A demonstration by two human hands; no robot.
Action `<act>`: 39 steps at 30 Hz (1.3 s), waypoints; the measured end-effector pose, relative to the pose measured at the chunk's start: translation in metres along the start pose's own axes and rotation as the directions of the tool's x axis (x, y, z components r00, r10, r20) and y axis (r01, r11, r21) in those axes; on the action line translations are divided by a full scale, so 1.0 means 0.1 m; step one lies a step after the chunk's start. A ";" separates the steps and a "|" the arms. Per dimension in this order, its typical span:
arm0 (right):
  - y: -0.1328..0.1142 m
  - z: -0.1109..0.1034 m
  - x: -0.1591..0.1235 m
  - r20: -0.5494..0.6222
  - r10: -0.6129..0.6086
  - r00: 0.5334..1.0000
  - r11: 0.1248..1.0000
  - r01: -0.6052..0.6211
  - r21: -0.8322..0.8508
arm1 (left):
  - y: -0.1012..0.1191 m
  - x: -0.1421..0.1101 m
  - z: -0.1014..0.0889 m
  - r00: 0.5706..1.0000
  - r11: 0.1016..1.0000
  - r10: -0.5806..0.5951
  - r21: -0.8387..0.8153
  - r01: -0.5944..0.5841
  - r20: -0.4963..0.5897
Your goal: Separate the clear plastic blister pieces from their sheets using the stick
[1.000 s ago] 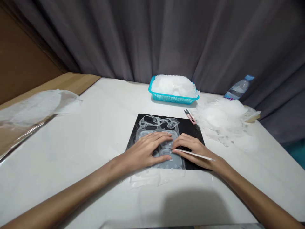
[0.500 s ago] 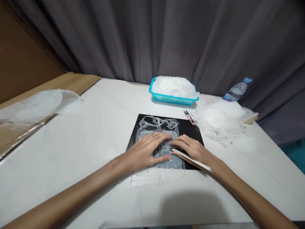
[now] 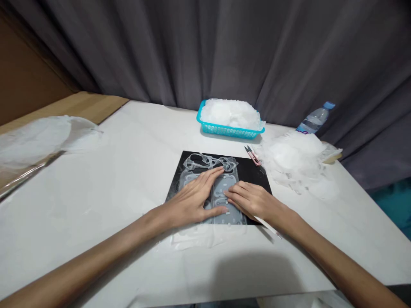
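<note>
A translucent moulded plastic sheet (image 3: pixel 228 216) with rounded panels and looping strips lies over a black mat (image 3: pixel 252 173), its near end reaching onto the white table. My left hand (image 3: pixel 194 197) rests open on the sheet, fingers stretched toward the loops and thumb apart. Closed around a slim white tool (image 3: pixel 271 229), my right hand (image 3: pixel 252 199) is at the sheet's right side, fingertips on or just over a panel. The tool's rear end sticks out below the palm; its tip is hidden, and I cannot tell its exact kind.
Behind the mat stands a turquoise basket (image 3: pixel 231 131) heaped with whitish translucent pieces. Pink-handled thread snips (image 3: pixel 253 156) lie beside a loose translucent pile (image 3: pixel 293 156). A water bottle (image 3: pixel 316 119) leans behind it. At left, clear plastic (image 3: pixel 48 134) covers cardboard (image 3: pixel 99 102).
My left fingers have drawn together and moved up toward the loops. My right hand has turned, bringing the tool lower under the palm and hiding its tip. The view has shifted slightly.
</note>
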State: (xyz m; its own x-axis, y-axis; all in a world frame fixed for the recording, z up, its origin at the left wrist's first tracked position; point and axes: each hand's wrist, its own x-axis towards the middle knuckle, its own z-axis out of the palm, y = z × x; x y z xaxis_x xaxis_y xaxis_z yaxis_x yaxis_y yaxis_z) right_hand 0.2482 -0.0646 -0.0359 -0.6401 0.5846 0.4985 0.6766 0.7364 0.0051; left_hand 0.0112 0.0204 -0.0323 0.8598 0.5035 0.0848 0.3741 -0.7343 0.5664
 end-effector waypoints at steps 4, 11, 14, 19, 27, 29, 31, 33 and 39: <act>0.19 -0.02 0.05 -0.072 0.241 0.968 0.959 -0.226 0.171 | 0.02 0.01 -0.01 0.998 1.000 -0.010 0.027 0.009 0.057; 0.59 -0.07 0.02 -0.187 0.682 0.708 0.705 -0.566 0.428 | -0.06 0.03 -0.02 0.995 0.999 -0.044 0.030 0.042 0.090; 0.46 -0.16 0.08 -0.068 0.623 0.779 0.700 -0.517 0.493 | -0.06 0.06 0.00 0.997 0.995 -0.069 -0.064 0.070 0.015; 0.13 -0.36 0.24 0.095 0.521 0.848 0.665 -0.473 0.579 | -0.01 0.16 -0.03 0.965 0.975 -0.069 -0.222 0.012 -0.252; 0.13 -0.24 0.13 -0.034 0.642 0.766 0.652 -0.522 0.551 | -0.05 0.23 -0.23 0.978 0.973 -0.050 -0.233 0.002 -0.202; 0.13 -0.12 0.11 -0.046 0.595 0.802 0.725 -0.511 0.462 | -0.04 0.27 -0.26 0.978 0.958 -0.099 -0.282 0.045 -0.182; 0.11 -0.02 0.10 -0.053 0.521 0.852 0.807 -0.471 0.355 | -0.02 0.32 -0.28 0.980 0.949 -0.122 -0.308 0.069 -0.159; 0.07 0.03 0.11 -0.079 0.465 0.882 0.863 -0.431 0.265 | -0.01 0.38 -0.31 0.982 0.949 -0.121 -0.308 0.072 -0.145; 0.00 0.05 0.13 -0.192 0.445 0.875 0.894 -0.424 0.144 | -0.01 0.45 -0.36 0.991 0.925 -0.077 -0.379 0.031 -0.106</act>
State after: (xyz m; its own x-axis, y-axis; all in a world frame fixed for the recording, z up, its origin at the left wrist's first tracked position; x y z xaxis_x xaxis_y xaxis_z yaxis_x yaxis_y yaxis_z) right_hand 0.2381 -0.0549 -0.0340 -0.1890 0.7739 0.6045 0.8239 0.4599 -0.3312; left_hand 0.0374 0.0600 0.0004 0.7866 0.6041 0.1274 0.2415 -0.4909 0.8371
